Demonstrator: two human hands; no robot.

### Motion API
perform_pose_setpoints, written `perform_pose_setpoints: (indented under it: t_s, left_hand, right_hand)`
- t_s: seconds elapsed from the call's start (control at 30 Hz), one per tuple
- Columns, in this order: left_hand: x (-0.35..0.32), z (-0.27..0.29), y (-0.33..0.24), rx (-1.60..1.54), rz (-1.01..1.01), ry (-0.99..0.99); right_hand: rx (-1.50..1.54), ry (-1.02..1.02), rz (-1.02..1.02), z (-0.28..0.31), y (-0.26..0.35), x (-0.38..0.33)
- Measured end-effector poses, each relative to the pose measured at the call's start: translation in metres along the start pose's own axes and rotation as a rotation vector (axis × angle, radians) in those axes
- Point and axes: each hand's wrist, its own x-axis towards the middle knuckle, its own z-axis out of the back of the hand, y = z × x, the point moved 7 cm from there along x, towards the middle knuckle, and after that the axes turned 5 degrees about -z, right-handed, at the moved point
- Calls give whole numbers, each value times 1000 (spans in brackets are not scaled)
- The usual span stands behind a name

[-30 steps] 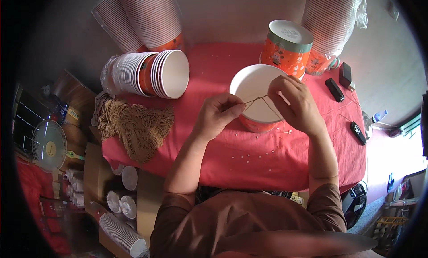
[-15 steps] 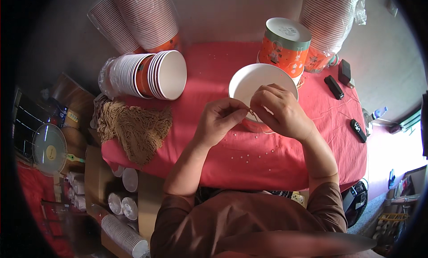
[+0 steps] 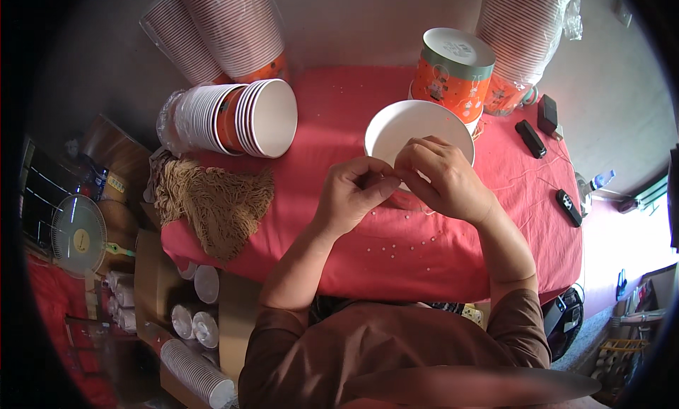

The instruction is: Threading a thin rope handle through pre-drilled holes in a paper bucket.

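My left hand (image 3: 352, 195) and my right hand (image 3: 447, 179) meet in front of an upright white-lined paper bucket (image 3: 387, 130). Thumb and forefinger are pinched on both hands, fingertips nearly touching. Between them is a thin cord, mostly hidden by my fingers now; a bit of it showed a moment ago. The right hand overlaps the bucket's near rim and covers part of its inside. Small white beads (image 3: 394, 247) lie scattered on the red tablecloth (image 3: 325, 260) below my hands. A tan bundle of cords (image 3: 216, 204) hangs over the table's left front edge.
Nested paper buckets (image 3: 274, 119) lie sideways at left. Behind the open bucket stands an upturned orange bucket (image 3: 453, 77). Wrapped bucket stacks (image 3: 230, 27) lean at the back left, another stack (image 3: 520, 34) at the back right. Small black devices (image 3: 530, 139) sit along the right edge.
Both hands stay pinched together and have shifted only slightly. The small loop of cord that showed between my fingertips is now hidden.
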Motion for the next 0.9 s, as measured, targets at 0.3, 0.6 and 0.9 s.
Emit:
perform_pose_setpoints:
  t_s: [0.3, 0.6, 0.9]
  left_hand:
    - [3, -3, -23, 288, -270, -96]
    - [1, -2, -33, 380, -479, -110]
    - [2, -3, -11, 59, -219, -43]
  right_hand:
    - [162, 77, -199, -8, -19, -5]
    - [512, 169, -490, -15, -35, -10]
    - [579, 254, -536, -18, -39, -13]
